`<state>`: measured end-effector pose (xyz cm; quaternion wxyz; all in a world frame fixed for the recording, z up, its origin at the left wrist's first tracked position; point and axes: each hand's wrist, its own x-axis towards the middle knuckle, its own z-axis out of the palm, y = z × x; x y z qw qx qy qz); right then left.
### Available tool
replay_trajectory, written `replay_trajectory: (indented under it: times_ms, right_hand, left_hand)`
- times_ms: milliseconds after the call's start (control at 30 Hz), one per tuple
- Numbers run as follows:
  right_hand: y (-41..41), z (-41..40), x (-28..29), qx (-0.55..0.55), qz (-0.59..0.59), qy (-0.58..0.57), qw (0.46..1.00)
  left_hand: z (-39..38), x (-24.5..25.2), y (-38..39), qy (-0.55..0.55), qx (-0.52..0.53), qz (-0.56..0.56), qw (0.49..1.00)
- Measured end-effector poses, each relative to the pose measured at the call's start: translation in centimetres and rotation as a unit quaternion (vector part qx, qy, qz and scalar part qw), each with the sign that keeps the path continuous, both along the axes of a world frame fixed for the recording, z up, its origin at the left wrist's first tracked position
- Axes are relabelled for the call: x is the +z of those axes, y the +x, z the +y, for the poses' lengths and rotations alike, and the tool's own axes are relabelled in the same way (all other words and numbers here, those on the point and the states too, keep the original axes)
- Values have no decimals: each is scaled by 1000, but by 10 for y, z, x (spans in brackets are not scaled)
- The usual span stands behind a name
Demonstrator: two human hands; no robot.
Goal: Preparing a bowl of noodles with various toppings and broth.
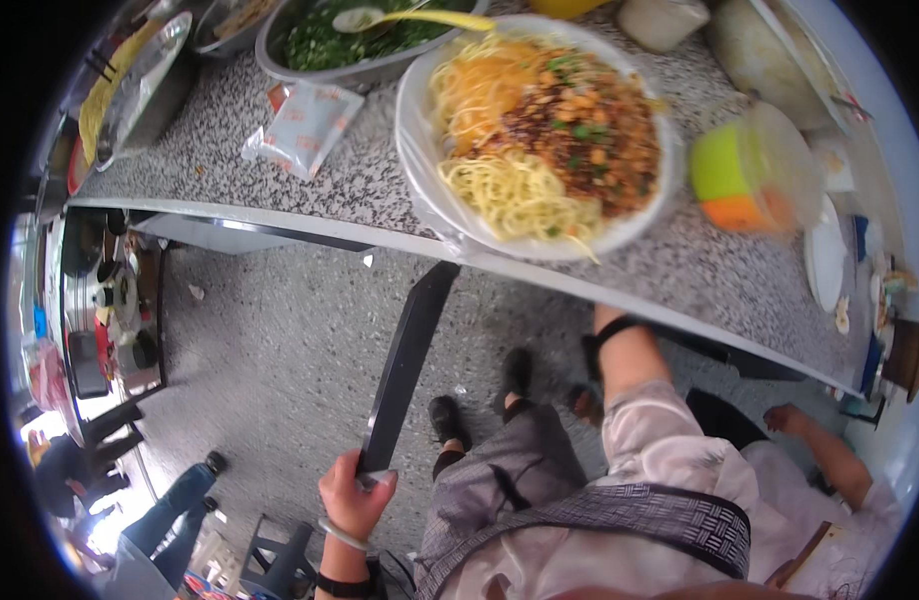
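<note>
My left hand (354,487) grips the near end of a long dark panel (407,367), which looks like a cabinet door seen from above and standing out from under the counter (294,214). My right forearm (632,352), with a black band at the wrist, reaches beneath the counter's front edge. The right hand itself is hidden there. On the speckled countertop above sits a white bowl (414,150) lined with clear plastic. It holds pale noodles (508,191) and a topping of chilli, chopped nuts and greens (587,127).
Left of the bowl lie a small printed packet (309,127) and a metal tub of chopped greens (332,56) with a yellow-handled spoon (437,16). A green-and-orange container (737,176) stands at right. Another person's hand (786,420) is at right; a dark stool (279,555) stands below left.
</note>
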<state>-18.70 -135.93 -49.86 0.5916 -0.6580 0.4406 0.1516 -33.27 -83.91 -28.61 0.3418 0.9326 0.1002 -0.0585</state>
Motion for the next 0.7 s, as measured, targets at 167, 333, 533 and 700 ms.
replay_trajectory:
  times_ms: [167, 333, 533, 700]
  right_hand:
    - [4, 159, 71, -88, -68, -61, 992]
    - [-174, 112, 162, -110, -122, 33, 986]
    - [-237, 38, 314, -86, -217, -57, 971]
    - [-194, 16, 367, -27, -286, -426, 858]
  left_hand:
    - [-3, -3, -6, -21, -26, -20, 999]
    - [-43, 0, -19, -44, 40, 14, 998]
    - [-135, -9, -35, -173, -79, -19, 982]
    - [-149, 10, -5, -85, -320, 115, 936]
